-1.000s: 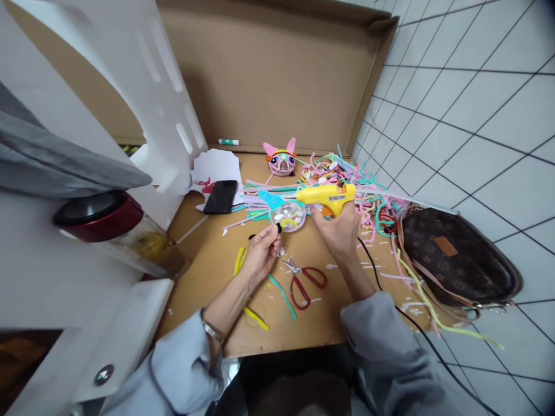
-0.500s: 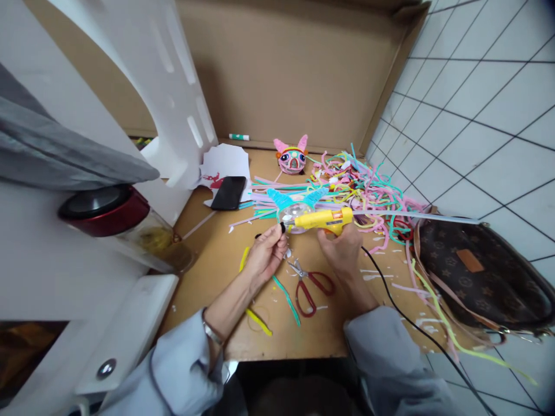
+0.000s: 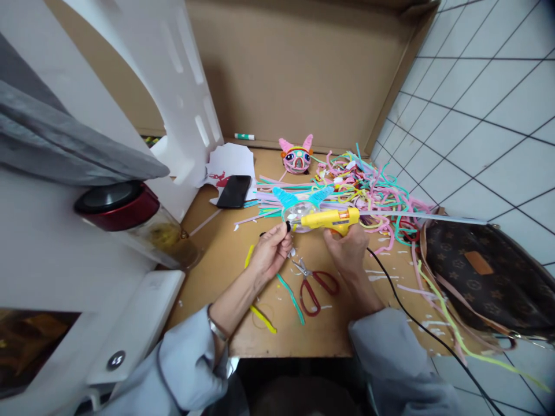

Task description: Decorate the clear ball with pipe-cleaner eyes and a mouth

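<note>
My right hand [image 3: 349,245] is wrapped round the handle of a yellow hot glue gun [image 3: 323,218], a long clear glue stick [image 3: 425,216] jutting from its back. The gun's nozzle points left, right at a small black piece [image 3: 288,226] pinched in the fingertips of my left hand [image 3: 271,251]. Whether nozzle and piece touch, I cannot tell. Just behind the gun sits a clear round form with blue fuzzy ears [image 3: 284,198], partly hidden by it. Red-handled scissors [image 3: 311,289] lie between my forearms, beside a green pipe cleaner [image 3: 291,297] and a yellow one [image 3: 262,318].
A pink-eared animal head [image 3: 297,159] stands at the back, near a tangled heap of pipe cleaners [image 3: 377,188]. Left are a phone [image 3: 234,192], paper [image 3: 229,159] and a glass bottle [image 3: 147,231]. A brown handbag [image 3: 489,271] lies right; the gun's black cord [image 3: 403,306] runs past it.
The whole view has shifted slightly, so things sit a little farther right. My hands keep the same hold on the glue gun and the black piece.
</note>
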The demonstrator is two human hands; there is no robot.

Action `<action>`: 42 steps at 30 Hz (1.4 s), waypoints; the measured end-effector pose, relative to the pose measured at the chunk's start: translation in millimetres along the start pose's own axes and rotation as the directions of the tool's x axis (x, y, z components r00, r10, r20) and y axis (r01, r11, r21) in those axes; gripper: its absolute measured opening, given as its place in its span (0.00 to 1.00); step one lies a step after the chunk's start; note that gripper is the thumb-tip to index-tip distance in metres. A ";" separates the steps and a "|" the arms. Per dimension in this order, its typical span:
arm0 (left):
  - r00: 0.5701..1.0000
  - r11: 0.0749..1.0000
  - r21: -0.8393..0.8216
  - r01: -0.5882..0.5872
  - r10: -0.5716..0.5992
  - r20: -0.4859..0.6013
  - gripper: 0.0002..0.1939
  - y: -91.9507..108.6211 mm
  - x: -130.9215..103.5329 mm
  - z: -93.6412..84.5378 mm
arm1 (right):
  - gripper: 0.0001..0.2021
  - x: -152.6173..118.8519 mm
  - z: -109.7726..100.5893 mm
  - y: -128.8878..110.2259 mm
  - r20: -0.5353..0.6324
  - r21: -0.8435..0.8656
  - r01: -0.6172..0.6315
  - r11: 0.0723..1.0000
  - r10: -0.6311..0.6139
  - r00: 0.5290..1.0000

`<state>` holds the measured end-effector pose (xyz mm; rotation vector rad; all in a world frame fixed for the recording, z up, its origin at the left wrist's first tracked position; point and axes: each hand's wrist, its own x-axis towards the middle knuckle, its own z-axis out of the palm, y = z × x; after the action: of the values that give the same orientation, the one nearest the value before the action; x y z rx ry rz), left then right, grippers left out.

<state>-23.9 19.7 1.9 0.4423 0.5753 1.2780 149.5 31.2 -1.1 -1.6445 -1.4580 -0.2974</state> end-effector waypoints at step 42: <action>0.999 0.996 0.091 -0.025 0.023 0.027 0.22 -2.0 0.0 -0.5 | 0.06 1.1 -2.3 7.0 -0.088 -0.024 0.131 0.991 -0.133 0.987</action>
<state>-22.7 19.2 0.3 0.5428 0.6097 1.2703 156.9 30.9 -2.3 -1.5317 -1.5026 -0.4543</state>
